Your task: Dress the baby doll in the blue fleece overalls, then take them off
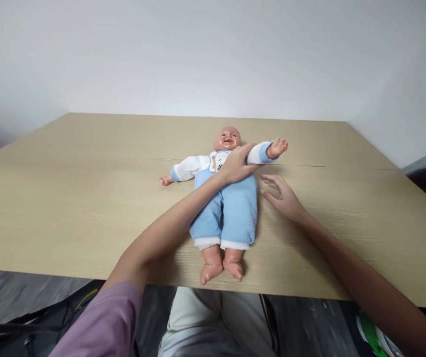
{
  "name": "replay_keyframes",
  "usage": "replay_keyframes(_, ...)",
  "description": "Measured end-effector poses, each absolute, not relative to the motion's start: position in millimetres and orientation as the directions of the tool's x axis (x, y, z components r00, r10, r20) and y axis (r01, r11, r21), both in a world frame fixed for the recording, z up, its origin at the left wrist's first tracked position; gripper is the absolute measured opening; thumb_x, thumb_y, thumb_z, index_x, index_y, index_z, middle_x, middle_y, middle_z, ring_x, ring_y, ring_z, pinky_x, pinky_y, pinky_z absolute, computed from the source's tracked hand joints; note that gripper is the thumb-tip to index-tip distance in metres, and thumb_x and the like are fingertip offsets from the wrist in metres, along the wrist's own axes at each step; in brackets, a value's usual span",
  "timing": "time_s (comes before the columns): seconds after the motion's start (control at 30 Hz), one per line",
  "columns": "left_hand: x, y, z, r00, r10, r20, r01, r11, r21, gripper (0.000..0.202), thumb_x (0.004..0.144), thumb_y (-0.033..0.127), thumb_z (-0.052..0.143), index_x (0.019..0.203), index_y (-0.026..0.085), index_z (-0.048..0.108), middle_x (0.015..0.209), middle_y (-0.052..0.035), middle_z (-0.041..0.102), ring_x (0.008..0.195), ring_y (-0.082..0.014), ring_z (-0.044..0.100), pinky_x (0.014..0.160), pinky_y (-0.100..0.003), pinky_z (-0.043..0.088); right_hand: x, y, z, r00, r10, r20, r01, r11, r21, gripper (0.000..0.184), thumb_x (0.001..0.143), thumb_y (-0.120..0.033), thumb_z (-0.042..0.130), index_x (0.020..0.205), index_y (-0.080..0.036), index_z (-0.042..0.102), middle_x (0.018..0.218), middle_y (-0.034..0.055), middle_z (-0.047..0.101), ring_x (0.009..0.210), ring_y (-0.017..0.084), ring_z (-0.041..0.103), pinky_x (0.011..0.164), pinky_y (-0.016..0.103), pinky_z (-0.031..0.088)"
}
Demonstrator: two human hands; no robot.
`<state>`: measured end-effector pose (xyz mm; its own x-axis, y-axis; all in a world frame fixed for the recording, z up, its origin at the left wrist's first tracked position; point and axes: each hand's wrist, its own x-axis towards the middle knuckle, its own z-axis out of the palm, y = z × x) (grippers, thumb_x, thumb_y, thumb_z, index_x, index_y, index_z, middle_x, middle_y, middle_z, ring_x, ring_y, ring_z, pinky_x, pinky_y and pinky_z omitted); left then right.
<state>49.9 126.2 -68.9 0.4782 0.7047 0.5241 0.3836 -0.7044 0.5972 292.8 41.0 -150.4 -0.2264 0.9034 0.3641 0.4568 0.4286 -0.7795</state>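
A baby doll [231,208] in blue trousers and a white-and-blue top lies on its back on the wooden table [68,198], head away from me, feet near the front edge. My left hand [237,163] reaches across the doll's chest and grips its white sleeve near the shoulder; that arm of the doll is raised. My right hand [282,196] rests on the table just right of the doll's waist, fingers stretched out and apart, holding nothing.
The table runs back to a plain white wall [213,54]. Below the front edge are my lap in light trousers [213,322], dark bags and cables [49,317] at lower left, and a green-and-white object [372,337] at lower right.
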Motion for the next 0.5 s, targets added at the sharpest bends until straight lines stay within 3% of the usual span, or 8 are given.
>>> replay_keyframes(0.1,42.1,127.2,-70.4,0.369,0.755,0.542,0.271,-0.646,0.714,0.060,0.098,0.046,0.080,0.148,0.014,0.071,0.148,-0.0170,0.080,0.140,-0.0377,0.073,0.122,-0.050,0.057,281.2,45.3,-151.2,-0.304,0.875,0.377,0.504,0.484,-0.715,0.046,0.108,-0.057,0.070,0.145,-0.029,0.073,0.149,0.0175,0.075,0.143,0.041,0.070,0.130,0.070,0.052)
replay_keyframes(0.2,33.5,129.8,-73.0,0.263,0.816,0.514,0.193,-0.567,0.801,0.068,0.096,0.047,0.083,0.154,0.015,0.069,0.156,-0.0179,0.077,0.149,-0.0386,0.070,0.132,-0.053,0.052,266.1,51.7,-150.5,-0.328,0.881,0.340,0.466,0.464,-0.753,0.043,0.106,-0.056,0.069,0.139,-0.029,0.074,0.147,0.0164,0.076,0.143,0.042,0.069,0.132,0.070,0.048)
replay_keyframes(0.37,17.8,135.3,-75.7,0.080,0.875,0.478,-0.008,-0.479,0.878,0.057,0.096,0.053,0.084,0.140,0.016,0.076,0.151,-0.0181,0.078,0.150,-0.0388,0.070,0.135,-0.058,0.051,231.6,58.6,-139.9,-0.275,0.942,0.191,0.174,0.244,-0.954,0.037,0.104,-0.058,0.069,0.128,-0.031,0.074,0.133,0.0073,0.079,0.133,0.033,0.070,0.124,0.054,0.054)
replay_keyframes(0.5,4.5,136.2,-72.9,-0.026,0.893,0.449,-0.220,-0.443,0.869,0.055,0.092,0.063,0.087,0.123,0.019,0.079,0.145,-0.0159,0.082,0.147,-0.0390,0.073,0.134,-0.058,0.053,201.9,67.0,-131.3,-0.214,0.969,0.126,-0.089,0.109,-0.990,0.039,0.098,-0.069,0.077,0.103,-0.031,0.070,0.100,-0.0009,0.071,0.102,0.024,0.070,0.101,0.038,0.060)
